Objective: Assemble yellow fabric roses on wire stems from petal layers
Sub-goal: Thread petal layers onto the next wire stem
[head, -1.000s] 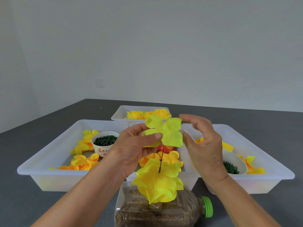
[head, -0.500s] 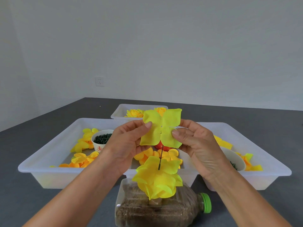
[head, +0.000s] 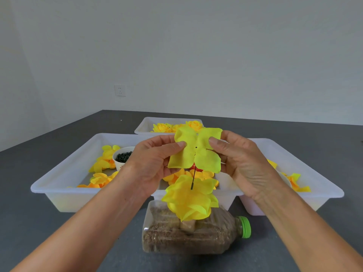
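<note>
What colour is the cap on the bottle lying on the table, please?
Green: the bottle's cap shows clearly in the head view.

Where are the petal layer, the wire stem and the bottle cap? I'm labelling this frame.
petal layer (head: 196, 149), head view, near its centre hole.
wire stem (head: 192, 181), head view, its bare dark tip.
bottle cap (head: 245, 227), head view, its green side.

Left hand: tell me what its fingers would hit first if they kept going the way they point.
The left hand points its fingers rightward across the petal layer it pinches. Past that fabric, the first thing in line looks to be the right hand's thumb, though one view leaves depth unclear.
</note>
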